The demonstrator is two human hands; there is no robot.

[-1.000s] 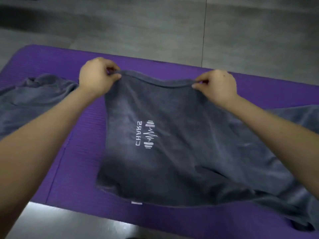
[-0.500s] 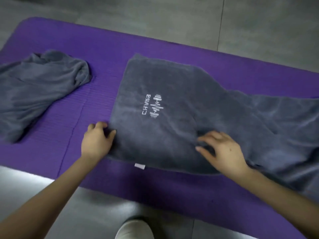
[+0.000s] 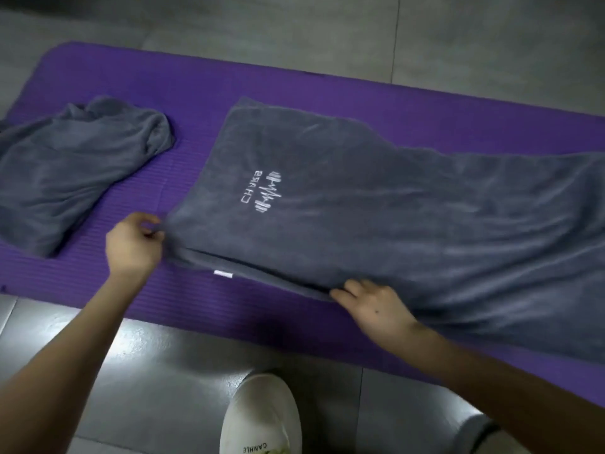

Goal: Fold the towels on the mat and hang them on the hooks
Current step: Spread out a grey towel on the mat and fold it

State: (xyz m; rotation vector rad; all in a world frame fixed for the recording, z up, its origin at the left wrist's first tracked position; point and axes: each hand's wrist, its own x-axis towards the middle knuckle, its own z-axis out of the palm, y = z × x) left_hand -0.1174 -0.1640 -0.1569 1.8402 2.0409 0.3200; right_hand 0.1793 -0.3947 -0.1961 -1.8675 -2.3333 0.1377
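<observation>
A grey towel with a white dumbbell logo lies on the purple mat, folded over itself lengthwise and running off the right edge of view. My left hand pinches the towel's near left corner. My right hand sits at the near edge, its fingertips tucked under the top layer, lifting it slightly. A second grey towel lies crumpled at the mat's left end. No hooks are in view.
Grey tiled floor surrounds the mat. My white shoe stands on the glossy floor just in front of the mat's near edge.
The top edge of the towel was laid down on the mat. Both hands came back to the near edge; the left now pinches the corner, the right slips under the top layer.
</observation>
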